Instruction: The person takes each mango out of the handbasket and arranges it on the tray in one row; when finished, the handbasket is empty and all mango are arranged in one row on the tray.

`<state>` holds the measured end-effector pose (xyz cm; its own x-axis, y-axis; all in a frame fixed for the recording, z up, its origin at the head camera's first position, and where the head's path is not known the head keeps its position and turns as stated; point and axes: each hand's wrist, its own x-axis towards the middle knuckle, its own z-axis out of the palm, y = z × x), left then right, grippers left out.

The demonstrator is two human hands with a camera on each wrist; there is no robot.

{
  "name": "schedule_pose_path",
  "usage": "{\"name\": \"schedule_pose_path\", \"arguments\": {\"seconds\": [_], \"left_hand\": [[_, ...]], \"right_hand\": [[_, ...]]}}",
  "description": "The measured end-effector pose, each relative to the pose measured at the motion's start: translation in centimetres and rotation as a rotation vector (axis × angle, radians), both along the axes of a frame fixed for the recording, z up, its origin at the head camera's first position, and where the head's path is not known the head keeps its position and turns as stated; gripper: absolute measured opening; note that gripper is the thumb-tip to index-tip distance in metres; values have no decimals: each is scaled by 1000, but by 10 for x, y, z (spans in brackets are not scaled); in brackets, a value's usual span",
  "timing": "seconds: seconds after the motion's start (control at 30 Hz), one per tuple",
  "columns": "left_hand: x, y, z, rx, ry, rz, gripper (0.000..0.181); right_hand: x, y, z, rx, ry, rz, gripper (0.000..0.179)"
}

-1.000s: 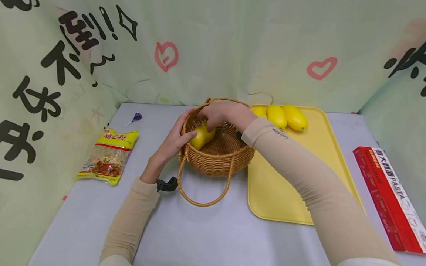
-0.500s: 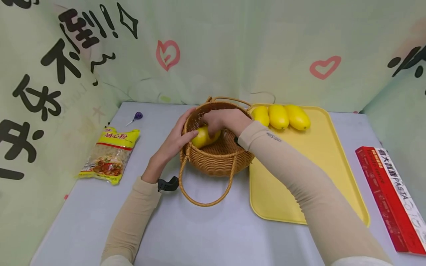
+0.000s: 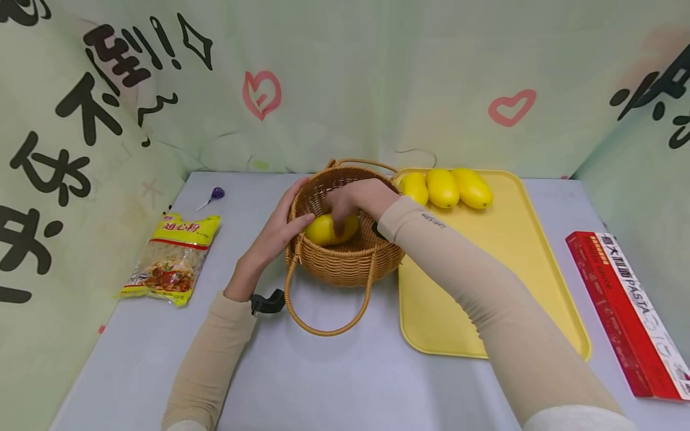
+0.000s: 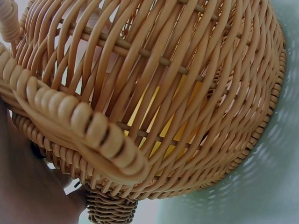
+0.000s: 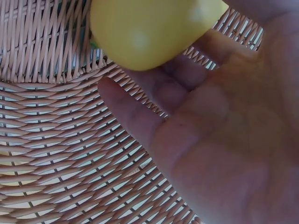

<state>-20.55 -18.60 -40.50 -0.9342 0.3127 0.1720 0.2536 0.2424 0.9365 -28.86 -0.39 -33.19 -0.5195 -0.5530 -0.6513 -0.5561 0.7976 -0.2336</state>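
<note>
A round wicker basket (image 3: 345, 269) stands on the table, its opening tipped towards the head camera. My left hand (image 3: 277, 230) grips its left rim, thumb over the edge and fingers along the outside. Inside, my right hand (image 3: 358, 200) holds a yellow mango (image 3: 323, 230) that lies across the basket's near left part. In the right wrist view, fingers curl behind the mango (image 5: 145, 32), above the woven wall. Through the weave in the left wrist view, some yellow shows; the basket handle (image 4: 93, 130) crosses in front.
Three more mangoes (image 3: 443, 188) lie at the far end of a yellow tray (image 3: 447, 323) right of the basket. A red pasta box (image 3: 620, 311) is at the far right. On the left are a noodle bag (image 3: 172, 257) and a purple lollipop (image 3: 217, 193).
The mango in the basket has turned from steeply slanted to nearly level and shifted slightly towards the near rim, with my right hand on it. My left hand has kept its grip on the rim.
</note>
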Motion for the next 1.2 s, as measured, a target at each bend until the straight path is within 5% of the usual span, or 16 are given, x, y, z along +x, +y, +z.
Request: {"name": "schedule_pose_path", "arguments": {"seconds": [0.4,1.2], "left_hand": [[-1,-2,-2,11,-27,-4,73],[0,-1,-1,16,1,-7,72]], "right_hand": [[0,1,3,63,7,-26,59],[2,7,22,-26,121,20,48]]}}
